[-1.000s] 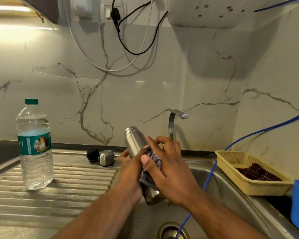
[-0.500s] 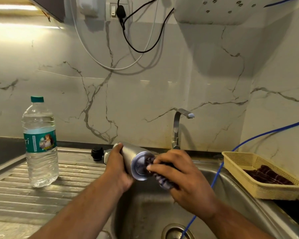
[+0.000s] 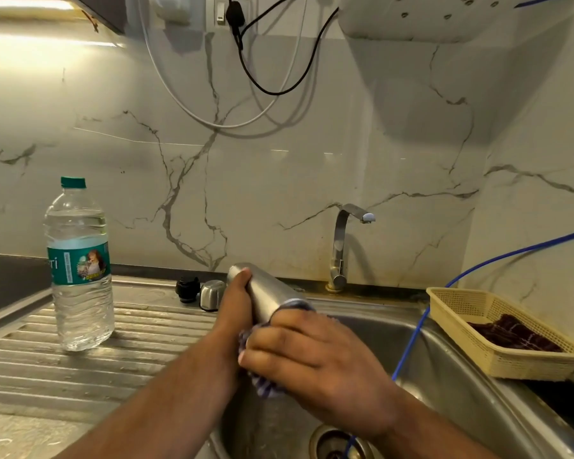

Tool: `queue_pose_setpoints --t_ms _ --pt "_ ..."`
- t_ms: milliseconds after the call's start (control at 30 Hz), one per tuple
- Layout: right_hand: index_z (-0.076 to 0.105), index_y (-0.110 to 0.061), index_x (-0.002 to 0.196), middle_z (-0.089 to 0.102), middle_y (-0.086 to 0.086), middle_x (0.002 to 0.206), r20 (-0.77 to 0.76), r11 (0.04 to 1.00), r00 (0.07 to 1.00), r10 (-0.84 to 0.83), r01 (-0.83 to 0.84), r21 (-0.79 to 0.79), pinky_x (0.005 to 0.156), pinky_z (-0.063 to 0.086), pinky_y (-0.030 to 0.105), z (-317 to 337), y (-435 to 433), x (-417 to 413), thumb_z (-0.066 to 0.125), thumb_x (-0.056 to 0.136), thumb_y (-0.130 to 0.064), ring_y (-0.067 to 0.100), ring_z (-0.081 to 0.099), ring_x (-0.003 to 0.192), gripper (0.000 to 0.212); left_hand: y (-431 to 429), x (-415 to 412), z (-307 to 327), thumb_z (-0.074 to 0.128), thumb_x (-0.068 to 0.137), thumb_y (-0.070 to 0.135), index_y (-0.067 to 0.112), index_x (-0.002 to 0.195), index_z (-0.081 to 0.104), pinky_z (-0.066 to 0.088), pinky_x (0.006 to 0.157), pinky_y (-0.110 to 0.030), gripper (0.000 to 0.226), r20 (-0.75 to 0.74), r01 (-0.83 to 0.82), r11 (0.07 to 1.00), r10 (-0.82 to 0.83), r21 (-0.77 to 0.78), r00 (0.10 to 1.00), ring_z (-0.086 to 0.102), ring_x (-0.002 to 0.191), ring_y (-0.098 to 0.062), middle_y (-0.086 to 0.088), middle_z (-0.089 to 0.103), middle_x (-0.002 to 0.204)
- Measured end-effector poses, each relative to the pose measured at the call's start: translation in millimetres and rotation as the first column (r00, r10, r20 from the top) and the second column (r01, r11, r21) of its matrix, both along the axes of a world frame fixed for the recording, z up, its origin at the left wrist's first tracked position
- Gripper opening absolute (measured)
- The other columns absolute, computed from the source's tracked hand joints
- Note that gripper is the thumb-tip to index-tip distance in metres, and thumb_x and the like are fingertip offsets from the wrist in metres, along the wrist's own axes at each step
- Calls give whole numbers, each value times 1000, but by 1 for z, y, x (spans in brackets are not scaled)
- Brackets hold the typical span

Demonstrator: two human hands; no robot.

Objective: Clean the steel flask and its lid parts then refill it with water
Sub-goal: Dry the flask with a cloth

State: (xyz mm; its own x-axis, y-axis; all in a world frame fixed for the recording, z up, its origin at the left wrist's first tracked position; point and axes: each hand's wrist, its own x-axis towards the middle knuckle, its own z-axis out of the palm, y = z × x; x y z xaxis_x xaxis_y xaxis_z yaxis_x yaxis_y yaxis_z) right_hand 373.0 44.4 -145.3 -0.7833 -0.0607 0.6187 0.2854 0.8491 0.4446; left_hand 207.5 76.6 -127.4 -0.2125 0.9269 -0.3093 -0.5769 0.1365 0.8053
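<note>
Tilted steel flask, cloth-wrapped base

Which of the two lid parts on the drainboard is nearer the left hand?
The rounded steel cap, right beside the left hand; the black stopper sits beyond it, farther from that hand.

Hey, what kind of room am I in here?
Probably a home kitchen: a steel sink with a ribbed drainboard, a tap behind it, and a marble-look backsplash.
</note>
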Motion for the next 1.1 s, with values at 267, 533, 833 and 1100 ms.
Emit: queue_pose_setpoints --t_ms 267,533,833,1100 --pt "60 -21 137 49 -6 141 -398 939 901 -170 26 -342 104 49 30 -9 7 9 76 85 -21 14 47 129 54 -7 5 1 59 87 64 4 122 58 55 65 -42 70 163 39 996 -52 87 985 73 63 -35 -22 73 80" --pt "70 -24 119 60 -16 127 -439 821 889 -134 -148 -552 101 45 22 7 16 15 63 97 -35 11 57 123 25 -17 20 -3 54 92 60 0 109 64 54 71 -40 63 155 234 950 -267 205 951 72 68 -35 -22 71 81" --pt "66 -27 120 77 -6 97 -602 212 570 -559 -604 -768 80 61 30 10 28 18 48 98 -53 11 74 89 39 -35 56 -11 57 88 61 12 122 66 60 88 -45 61 -282 355 890 -276 285 919 74 93 -33 -19 77 102" --pt "69 -25 115 79 11 99 -483 -110 688 -543 -628 -771 74 62 37 12 19 21 33 98 -65 26 77 90 56 -39 62 -16 72 76 54 38 135 52 62 85 -44 64 -369 295 818 -109 494 923 75 101 -25 -5 75 112"
